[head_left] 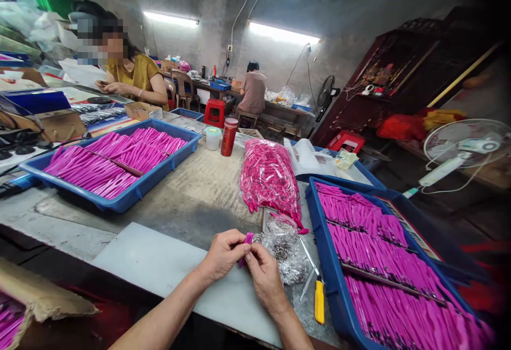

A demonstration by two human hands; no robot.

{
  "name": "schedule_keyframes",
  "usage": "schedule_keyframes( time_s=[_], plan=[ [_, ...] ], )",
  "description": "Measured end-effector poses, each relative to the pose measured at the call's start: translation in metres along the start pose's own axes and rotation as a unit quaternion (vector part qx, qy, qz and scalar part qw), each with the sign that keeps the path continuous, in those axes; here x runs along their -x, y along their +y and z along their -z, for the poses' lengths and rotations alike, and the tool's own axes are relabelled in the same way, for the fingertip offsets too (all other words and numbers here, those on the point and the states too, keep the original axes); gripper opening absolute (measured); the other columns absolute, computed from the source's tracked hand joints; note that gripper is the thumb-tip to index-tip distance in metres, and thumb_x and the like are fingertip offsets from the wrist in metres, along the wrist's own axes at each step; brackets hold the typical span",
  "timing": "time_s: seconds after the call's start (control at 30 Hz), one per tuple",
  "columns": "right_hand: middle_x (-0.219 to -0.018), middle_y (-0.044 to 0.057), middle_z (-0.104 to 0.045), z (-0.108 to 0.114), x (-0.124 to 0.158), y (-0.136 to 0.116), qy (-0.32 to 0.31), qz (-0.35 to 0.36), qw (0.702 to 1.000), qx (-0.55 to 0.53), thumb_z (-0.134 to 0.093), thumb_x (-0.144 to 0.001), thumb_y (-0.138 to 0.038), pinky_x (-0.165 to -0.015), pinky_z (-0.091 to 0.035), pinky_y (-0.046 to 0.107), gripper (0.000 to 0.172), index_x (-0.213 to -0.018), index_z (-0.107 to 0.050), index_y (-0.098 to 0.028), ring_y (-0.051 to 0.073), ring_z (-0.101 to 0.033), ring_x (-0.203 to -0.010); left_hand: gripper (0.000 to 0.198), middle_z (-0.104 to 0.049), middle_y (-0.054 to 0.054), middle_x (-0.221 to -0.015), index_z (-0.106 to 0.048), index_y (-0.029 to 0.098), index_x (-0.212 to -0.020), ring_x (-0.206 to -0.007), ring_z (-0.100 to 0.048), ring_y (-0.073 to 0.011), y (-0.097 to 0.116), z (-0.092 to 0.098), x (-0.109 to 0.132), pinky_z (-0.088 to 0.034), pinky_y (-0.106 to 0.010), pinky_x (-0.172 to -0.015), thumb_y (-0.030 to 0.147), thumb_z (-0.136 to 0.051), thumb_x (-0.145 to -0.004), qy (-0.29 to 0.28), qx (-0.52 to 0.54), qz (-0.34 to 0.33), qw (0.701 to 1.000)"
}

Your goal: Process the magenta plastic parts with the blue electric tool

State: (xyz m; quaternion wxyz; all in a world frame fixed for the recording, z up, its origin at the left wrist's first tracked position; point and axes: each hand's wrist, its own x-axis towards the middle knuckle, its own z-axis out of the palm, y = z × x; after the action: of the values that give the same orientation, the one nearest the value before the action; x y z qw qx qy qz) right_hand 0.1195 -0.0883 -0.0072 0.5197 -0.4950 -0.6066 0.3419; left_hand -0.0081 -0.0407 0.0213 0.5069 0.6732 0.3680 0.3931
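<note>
Between my two hands, above the front of the table, is a small magenta plastic piece [248, 239]. My left hand [224, 253] pinches it between thumb and fingers. My right hand [264, 274] has its fingertips closed on the same piece from the other side; the fingers cover much of it. Just beyond my right hand lies a clear plastic bag of small metal parts [282, 249]. A screwdriver with a yellow handle [319, 301] rests to the right of that hand. Farther back stands a clear bag full of magenta pieces [268, 174].
A blue tray [126, 194] of magenta handles is on the left, and another blue tray [319, 233] on the right. A red tumbler [229, 138] and a lidded tub [213, 139] stand behind. One co-worker [139, 76] sits at the left. A white fan [463, 150] is at right.
</note>
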Motion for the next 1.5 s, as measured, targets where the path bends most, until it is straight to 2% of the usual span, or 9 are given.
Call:
schedule_keyframes(
  time_s=[1.17,1.33,1.5],
  plan=[
    [-0.068,0.001,-0.053,0.001,0.006,0.005,-0.007,0.010,0.999,0.047,-0.044,-0.089,-0.036,-0.059,-0.035,0.025,0.024,-0.076,-0.055,-0.019,0.016,-0.048,-0.064,0.026,-0.051,0.001,-0.056,-0.059,0.017,-0.056,-0.059,-0.047,-0.0120,0.005,-0.001,0.007,-0.036,-0.023,-0.058,0.034,-0.053,-0.075,0.001,-0.042,-0.039,0.998],
    [-0.064,0.000,-0.051,0.000,0.002,0.003,-0.014,-0.012,0.999,0.028,-0.043,-0.089,-0.040,-0.057,-0.034,0.025,0.029,-0.073,-0.054,-0.018,0.016,-0.046,-0.061,0.025,-0.049,0.001,-0.057,-0.061,0.016,-0.057,-0.057,-0.046,-0.0113,0.000,-0.002,0.004,-0.037,-0.022,-0.056,0.035,-0.054,-0.072,0.024,-0.022,-0.006,0.999],
    [-0.064,0.001,-0.051,-0.002,-0.010,-0.001,-0.009,-0.077,0.996,-0.044,-0.050,-0.082,-0.052,-0.054,-0.035,0.025,0.037,-0.074,-0.056,-0.016,0.016,-0.045,-0.059,0.022,-0.049,0.003,-0.054,-0.061,0.016,-0.057,-0.055,-0.043,-0.0103,0.001,-0.003,-0.007,-0.035,-0.021,-0.052,0.035,-0.057,-0.065,0.047,0.031,0.057,0.997]
  ],
)
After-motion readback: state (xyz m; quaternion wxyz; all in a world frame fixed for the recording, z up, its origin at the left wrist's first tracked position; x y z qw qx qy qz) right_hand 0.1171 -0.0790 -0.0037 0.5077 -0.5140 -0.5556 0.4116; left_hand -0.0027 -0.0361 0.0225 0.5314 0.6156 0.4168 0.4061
